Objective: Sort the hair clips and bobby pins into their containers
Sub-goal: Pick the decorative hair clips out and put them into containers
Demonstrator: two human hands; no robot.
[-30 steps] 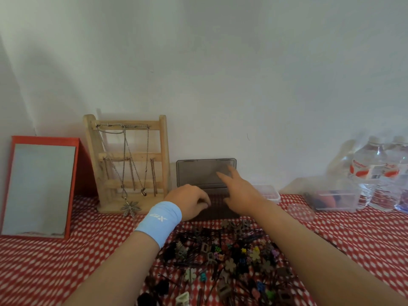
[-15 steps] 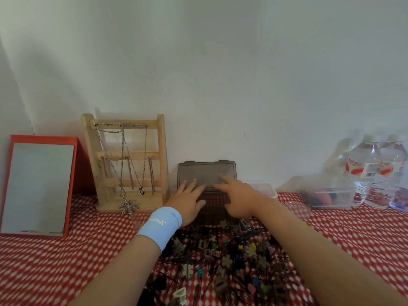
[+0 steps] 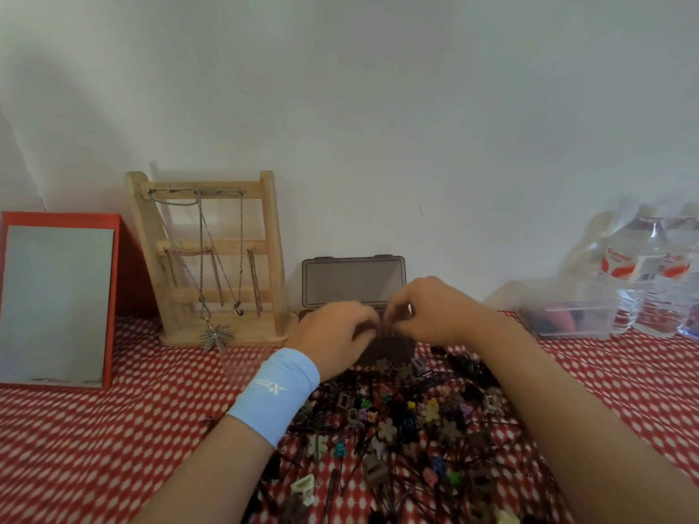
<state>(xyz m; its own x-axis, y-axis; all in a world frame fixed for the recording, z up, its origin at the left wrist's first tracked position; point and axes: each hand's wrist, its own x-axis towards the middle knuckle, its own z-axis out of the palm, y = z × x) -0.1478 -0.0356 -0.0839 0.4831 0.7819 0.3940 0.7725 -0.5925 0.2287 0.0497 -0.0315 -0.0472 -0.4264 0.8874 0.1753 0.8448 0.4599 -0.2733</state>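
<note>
Clips (image 3: 387,429) and pins (image 3: 416,482) are lying mixed in one loose pile at the middle of the counter's (image 3: 113,448) near edge, on a red checked cloth. Just behind the pile a dark box (image 3: 389,347) is sitting at the middle of the back edge, its lid (image 3: 353,279) standing open against the wall. Both hands are reaching over the pile to the box. The left hand (image 3: 333,334), wearing a pale blue wristband (image 3: 276,391), is curling its grip round the box's left end. The right hand (image 3: 427,312) is hovering over the box with fingers bunched toward the thumb; blur is hiding whether that grip is pinching anything. A mirror (image 3: 56,304) is leaning at the back-left corner, a wooden stand (image 3: 270,240) hung with chains beside it. A clear tub (image 3: 571,321) and bottles (image 3: 643,274) are standing at the back-right corner.
</note>
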